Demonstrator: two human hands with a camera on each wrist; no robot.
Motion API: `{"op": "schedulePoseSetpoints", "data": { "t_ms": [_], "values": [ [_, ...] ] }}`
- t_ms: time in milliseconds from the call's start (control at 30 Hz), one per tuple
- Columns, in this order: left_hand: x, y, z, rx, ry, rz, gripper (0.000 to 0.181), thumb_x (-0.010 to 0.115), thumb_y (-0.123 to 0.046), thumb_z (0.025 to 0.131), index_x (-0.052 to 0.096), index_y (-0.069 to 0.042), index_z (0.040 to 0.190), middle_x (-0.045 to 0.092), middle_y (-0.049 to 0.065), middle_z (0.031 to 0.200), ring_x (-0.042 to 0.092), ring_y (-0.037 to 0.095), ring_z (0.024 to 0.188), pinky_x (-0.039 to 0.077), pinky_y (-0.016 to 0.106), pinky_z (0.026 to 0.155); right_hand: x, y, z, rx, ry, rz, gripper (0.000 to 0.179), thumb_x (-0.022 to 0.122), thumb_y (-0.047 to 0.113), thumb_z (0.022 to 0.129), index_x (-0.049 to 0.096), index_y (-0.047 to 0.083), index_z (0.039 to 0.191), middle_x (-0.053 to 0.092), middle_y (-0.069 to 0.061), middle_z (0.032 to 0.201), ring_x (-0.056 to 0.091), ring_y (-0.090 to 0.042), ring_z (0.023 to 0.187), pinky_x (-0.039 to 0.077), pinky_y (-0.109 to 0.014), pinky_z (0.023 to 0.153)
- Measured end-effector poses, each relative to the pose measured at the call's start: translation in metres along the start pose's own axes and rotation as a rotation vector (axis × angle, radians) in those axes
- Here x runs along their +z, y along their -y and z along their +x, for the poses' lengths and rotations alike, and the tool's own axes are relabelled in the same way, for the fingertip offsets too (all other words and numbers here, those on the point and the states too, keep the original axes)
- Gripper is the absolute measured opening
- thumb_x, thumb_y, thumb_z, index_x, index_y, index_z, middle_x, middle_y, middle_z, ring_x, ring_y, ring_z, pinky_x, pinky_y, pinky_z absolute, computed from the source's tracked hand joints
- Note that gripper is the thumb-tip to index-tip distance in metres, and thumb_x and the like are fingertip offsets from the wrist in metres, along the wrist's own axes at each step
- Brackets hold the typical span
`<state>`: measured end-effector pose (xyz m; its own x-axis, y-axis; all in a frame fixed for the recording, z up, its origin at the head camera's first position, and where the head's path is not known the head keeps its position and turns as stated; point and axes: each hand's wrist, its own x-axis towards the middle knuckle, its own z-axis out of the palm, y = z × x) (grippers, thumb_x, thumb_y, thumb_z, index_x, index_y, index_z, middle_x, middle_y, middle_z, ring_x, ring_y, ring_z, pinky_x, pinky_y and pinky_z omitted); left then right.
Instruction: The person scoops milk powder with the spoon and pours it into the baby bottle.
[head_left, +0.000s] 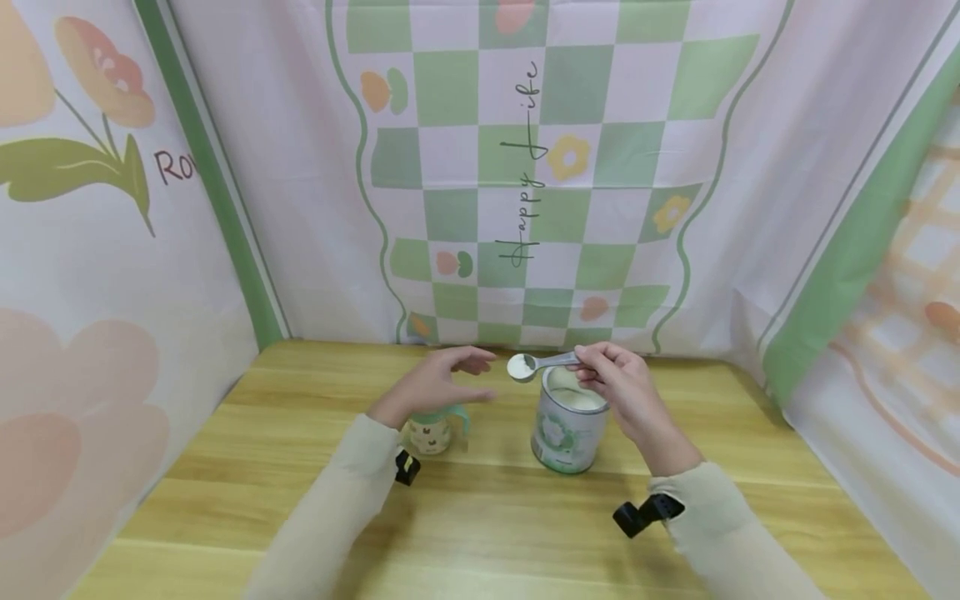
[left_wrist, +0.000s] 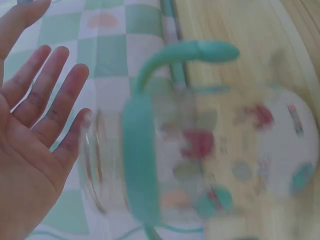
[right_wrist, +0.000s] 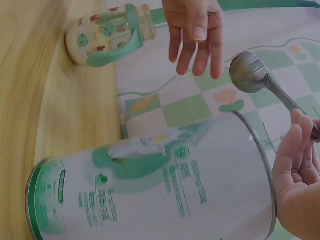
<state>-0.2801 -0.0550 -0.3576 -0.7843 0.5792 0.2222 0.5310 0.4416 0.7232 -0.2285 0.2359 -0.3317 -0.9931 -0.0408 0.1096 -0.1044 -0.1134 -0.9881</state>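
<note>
Head view, lower centre: right hand (head_left: 630, 392) grasps the handle of a metal measuring scoop (head_left: 555, 361), fingers pinched on its end; scoop bowl, left of the handle, carries white powder (head_left: 517, 367). Green-and-white powder tin (head_left: 566, 446), open-topped, stands upright on the wood-grain desk (head_left: 487, 542) just below the scoop handle. Left hand (head_left: 438, 383), left of the scoop bowl: fingers released, thumb apart, nothing grasped. Printed baby bottle (head_left: 430, 435) with teal handles stands upright left of centre, top partly hidden by that hand; contact cannot be told. Checkered cloth (head_left: 510, 208) hangs upper centre.
</note>
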Motion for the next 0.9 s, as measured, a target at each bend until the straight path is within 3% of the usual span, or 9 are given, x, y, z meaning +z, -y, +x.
{"op": "schedulePoseSetpoints", "data": {
  "t_ms": [200,567,733,900],
  "values": [
    [-0.012,0.013,-0.018,-0.027,-0.024,-0.029,0.056,0.08,-0.033,0.087,0.06,-0.017,0.137,0.064,-0.001,0.128,0.058,0.021,0.121,0.046,0.04,0.103,0.011,0.001,0.001,0.012,0.029,0.047,0.013,0.064,0.018,0.101,0.064,0.007,0.094,0.068,-0.001,0.085,0.061,-0.009,0.077,0.055,-0.021,0.075],
    [-0.019,0.042,-0.048,-0.066,-0.052,-0.058,0.067,0.084,-0.034,0.083,0.057,-0.011,0.14,0.059,0.005,0.138,0.052,0.028,0.128,0.036,0.05,0.11,0.029,-0.002,0.0,0.02,0.091,0.104,0.011,0.062,0.015,0.101,0.063,0.007,0.094,0.068,-0.004,0.087,0.061,-0.01,0.077,0.056,-0.023,0.075],
    [-0.017,0.051,-0.057,-0.134,-0.059,-0.044,0.077,0.085,-0.04,0.08,0.052,-0.016,0.145,0.053,0.001,0.144,0.047,0.025,0.131,0.036,0.053,0.11,0.04,-0.004,0.0,0.02,0.118,0.095,0.011,0.062,0.014,0.101,0.061,0.004,0.098,0.068,-0.006,0.09,0.062,-0.011,0.08,0.056,-0.024,0.077],
    [-0.013,0.058,-0.063,-0.21,-0.071,-0.087,0.078,0.085,-0.046,0.079,0.051,-0.024,0.146,0.054,-0.001,0.14,0.05,0.025,0.127,0.041,0.054,0.105,0.051,-0.005,0.002,0.019,0.128,0.1,0.012,0.063,0.013,0.101,0.059,0.002,0.102,0.069,-0.006,0.09,0.062,-0.011,0.08,0.056,-0.025,0.077]
  ]
}}
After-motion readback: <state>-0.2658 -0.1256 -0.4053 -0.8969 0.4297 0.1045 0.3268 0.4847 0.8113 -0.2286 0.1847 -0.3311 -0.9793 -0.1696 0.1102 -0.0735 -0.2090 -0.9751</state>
